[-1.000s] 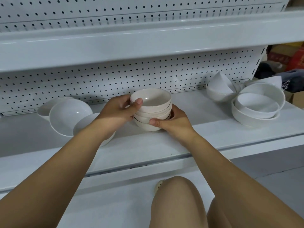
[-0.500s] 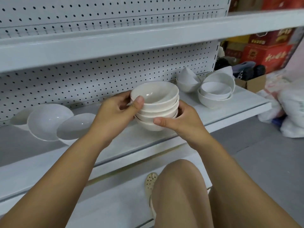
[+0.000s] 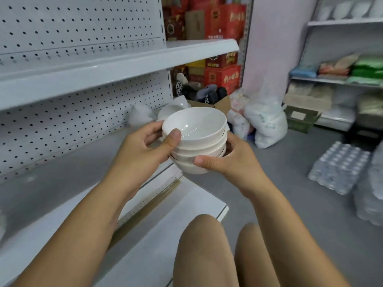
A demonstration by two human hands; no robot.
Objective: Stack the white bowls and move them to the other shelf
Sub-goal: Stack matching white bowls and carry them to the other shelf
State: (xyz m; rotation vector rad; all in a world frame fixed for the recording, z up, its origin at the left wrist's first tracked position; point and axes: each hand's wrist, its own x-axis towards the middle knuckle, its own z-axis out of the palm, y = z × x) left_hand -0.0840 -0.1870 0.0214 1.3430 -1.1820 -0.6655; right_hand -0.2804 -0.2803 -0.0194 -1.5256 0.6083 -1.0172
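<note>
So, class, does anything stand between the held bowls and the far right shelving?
Nothing blocks the stack of bowls in the air; on the floor, white bags and packed water bottles flank the way to the shelving.

Left hand point(image 3: 141, 149), right hand point(image 3: 235, 162) (arms outstretched) grip the bowl stack point(image 3: 199, 145)

The head-worn wide-angle camera is looking forward and down, sitting close over the left hand point(image 3: 143, 149), right hand point(image 3: 235, 164) and stack of bowls point(image 3: 198, 145) at mid-frame. It is facing past the right end of the shelf point(image 3: 62, 175) toward the floor point(image 3: 290, 183) and a farther shelf unit point(image 3: 339, 81).
</note>
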